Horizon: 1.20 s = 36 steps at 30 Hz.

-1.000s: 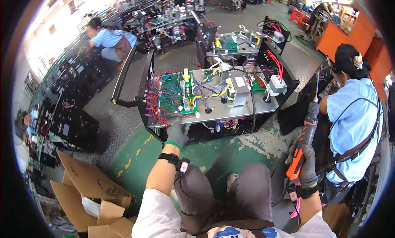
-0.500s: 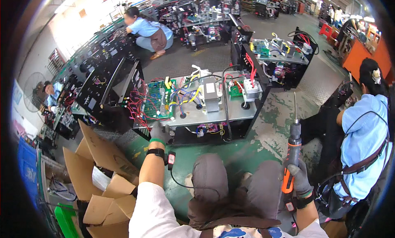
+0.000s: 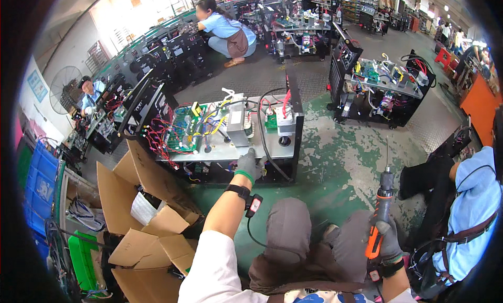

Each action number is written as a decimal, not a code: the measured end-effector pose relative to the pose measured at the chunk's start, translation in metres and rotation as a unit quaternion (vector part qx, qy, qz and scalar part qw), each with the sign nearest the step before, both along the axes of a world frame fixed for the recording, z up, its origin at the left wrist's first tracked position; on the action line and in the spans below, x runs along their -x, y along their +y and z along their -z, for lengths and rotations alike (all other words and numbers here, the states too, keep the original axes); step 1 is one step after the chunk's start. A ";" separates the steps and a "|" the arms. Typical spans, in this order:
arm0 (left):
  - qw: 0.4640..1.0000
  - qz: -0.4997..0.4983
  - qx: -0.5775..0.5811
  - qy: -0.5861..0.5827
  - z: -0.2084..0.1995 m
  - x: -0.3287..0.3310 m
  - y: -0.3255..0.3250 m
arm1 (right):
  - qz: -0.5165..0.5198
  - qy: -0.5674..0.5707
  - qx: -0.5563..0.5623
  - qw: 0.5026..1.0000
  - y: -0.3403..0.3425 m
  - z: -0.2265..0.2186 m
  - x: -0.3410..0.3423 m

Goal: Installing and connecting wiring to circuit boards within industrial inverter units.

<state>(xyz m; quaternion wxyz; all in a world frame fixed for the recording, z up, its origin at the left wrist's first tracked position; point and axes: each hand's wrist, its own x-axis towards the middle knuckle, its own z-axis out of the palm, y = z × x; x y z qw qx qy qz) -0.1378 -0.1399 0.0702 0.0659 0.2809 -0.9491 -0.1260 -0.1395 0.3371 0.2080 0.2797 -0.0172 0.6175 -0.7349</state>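
My right hand (image 3: 389,242), in a grey glove, is closed around an orange and black power screwdriver (image 3: 381,211), its long thin bit pointing up and away. My left hand (image 3: 248,164), gloved with a green cuff, is closed at the front edge of a metal plate (image 3: 214,155); its fingertips are partly hidden. That plate belongs to a black-framed machine. On it sit a green circuit board (image 3: 184,126) with red wires, a grey transformer (image 3: 239,126), and a pale block (image 3: 286,122) with red cables. A black cable loops down over the plate's front.
Open cardboard boxes (image 3: 152,250) stand at my left, beside a green crate (image 3: 84,261). A co-worker in blue (image 3: 461,219) sits close at my right. Another similar machine (image 3: 385,85) stands at the far right. Another person (image 3: 230,30) crouches at the back.
My left hand has slid rightward along the plate's front edge. The machine has shifted left relative to my knees and the boxes. My right hand still holds the power screwdriver upright.
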 end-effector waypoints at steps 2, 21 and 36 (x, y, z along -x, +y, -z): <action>0.999 -0.007 0.018 0.032 -0.013 -0.012 -0.004 | 0.023 -0.012 -0.011 1.000 -0.008 0.006 0.001; 0.995 -0.074 -0.072 0.001 -0.054 0.001 0.007 | -0.076 0.027 -0.006 0.997 0.013 -0.011 -0.010; 0.999 -0.048 -0.013 -0.001 -0.015 0.014 -0.029 | -0.017 -0.163 0.094 0.982 0.000 0.050 -0.019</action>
